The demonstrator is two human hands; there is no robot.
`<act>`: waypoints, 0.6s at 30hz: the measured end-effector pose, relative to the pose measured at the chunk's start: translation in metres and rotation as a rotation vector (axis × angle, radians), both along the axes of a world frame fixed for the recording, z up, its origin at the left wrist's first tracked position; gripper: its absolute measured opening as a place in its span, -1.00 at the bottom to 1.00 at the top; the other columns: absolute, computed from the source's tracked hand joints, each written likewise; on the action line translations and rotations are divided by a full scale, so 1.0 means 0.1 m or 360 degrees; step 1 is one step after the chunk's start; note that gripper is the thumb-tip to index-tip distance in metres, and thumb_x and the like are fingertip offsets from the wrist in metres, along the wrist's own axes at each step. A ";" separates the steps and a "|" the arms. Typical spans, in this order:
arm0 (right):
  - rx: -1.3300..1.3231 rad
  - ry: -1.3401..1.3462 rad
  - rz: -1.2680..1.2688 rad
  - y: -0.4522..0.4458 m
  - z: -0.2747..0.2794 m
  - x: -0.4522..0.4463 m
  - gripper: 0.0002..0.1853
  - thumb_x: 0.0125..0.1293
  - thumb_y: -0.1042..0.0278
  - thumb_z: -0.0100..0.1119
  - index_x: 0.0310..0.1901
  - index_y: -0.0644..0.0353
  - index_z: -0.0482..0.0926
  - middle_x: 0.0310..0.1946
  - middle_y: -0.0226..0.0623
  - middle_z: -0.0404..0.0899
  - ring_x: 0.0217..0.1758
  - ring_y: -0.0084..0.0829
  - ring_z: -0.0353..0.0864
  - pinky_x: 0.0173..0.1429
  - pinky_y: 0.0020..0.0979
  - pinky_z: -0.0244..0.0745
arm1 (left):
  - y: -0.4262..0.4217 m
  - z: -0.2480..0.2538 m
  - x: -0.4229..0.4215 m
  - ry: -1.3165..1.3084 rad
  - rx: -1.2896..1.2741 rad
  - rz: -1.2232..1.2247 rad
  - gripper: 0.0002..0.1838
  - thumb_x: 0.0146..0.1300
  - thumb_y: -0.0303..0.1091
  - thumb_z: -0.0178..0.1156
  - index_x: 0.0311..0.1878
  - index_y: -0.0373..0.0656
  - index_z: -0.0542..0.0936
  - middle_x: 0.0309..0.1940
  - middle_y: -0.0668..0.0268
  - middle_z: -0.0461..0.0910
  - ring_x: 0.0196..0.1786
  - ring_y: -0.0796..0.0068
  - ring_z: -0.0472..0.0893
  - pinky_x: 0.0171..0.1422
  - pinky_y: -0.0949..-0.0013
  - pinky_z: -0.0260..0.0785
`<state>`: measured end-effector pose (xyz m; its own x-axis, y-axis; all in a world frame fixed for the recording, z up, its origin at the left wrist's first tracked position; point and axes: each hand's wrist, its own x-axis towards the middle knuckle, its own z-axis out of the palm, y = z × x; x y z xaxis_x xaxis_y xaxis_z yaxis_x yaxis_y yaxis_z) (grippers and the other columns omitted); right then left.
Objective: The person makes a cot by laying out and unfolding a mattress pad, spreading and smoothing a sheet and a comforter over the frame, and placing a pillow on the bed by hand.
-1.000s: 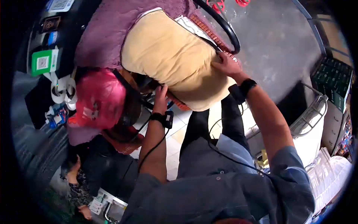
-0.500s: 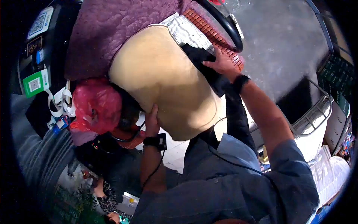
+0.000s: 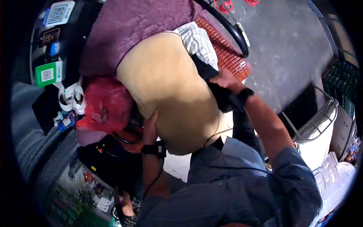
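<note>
A large tan padded piece [image 3: 166,75], like a cushion, stretches in front of my body, its near end by my lap. My left hand [image 3: 150,128] is closed on its left edge; the thumb lies on top and the other fingers are hidden. Along its right side lie a black cloth [image 3: 206,69] and a white striped cloth [image 3: 196,42]. My right hand [image 3: 225,80] is bent around the black cloth, with its fingertips partly hidden. A dark cable [image 3: 215,138] crosses the tan piece's near end.
A purple quilted cover [image 3: 124,30] lies beyond, with a brown beaded mat [image 3: 230,56] and black curved bar [image 3: 230,28] at right. A red plastic bag [image 3: 106,106] sits left. A metal-framed chair [image 3: 314,121] stands right. Another person's hand [image 3: 127,206] shows lower left.
My right hand has drawn its spread fingers in around the black cloth and moved slightly nearer me. The tan piece appears slightly lower in view. The camera has shifted a little.
</note>
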<state>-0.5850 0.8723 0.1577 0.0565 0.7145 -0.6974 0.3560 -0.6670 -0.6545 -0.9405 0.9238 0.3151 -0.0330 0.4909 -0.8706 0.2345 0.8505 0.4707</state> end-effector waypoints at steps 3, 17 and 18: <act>0.0057 0.0347 -0.0125 -0.14 0.81 0.13 -0.59 0.03 0.19 0.36 -0.15 0.28 0.58 -0.35 -0.07 0.63 -0.22 -0.16 0.62 -0.05 -0.23 0.50 | 0.37 0.72 -0.19 0.0344 -0.0070 -0.0183 -0.49 0.34 -0.11 0.14 0.21 -0.30 0.44 0.12 0.21 0.50 0.06 0.37 0.51 0.19 0.32 0.35; 0.0419 -0.0162 -0.1331 -0.97 3.49 0.20 -0.50 -0.06 0.33 0.39 0.00 0.16 0.54 -0.15 -0.07 0.64 -0.05 -0.21 0.64 0.08 -0.32 0.46 | 3.17 3.06 0.53 -0.0277 0.0684 -0.0966 -0.44 0.33 -0.19 0.14 0.26 -0.38 0.34 0.14 0.13 0.46 0.10 0.29 0.50 0.15 0.24 0.39; 0.0421 -0.0244 -0.1432 -0.95 3.68 -0.09 -0.50 -0.06 0.35 0.39 0.00 0.18 0.55 -0.14 -0.10 0.65 -0.05 -0.27 0.64 0.09 -0.34 0.46 | 3.41 3.22 0.45 -0.0227 0.0741 -0.1033 -0.45 0.33 -0.21 0.14 0.25 -0.38 0.35 0.14 0.13 0.46 0.11 0.29 0.50 0.15 0.24 0.39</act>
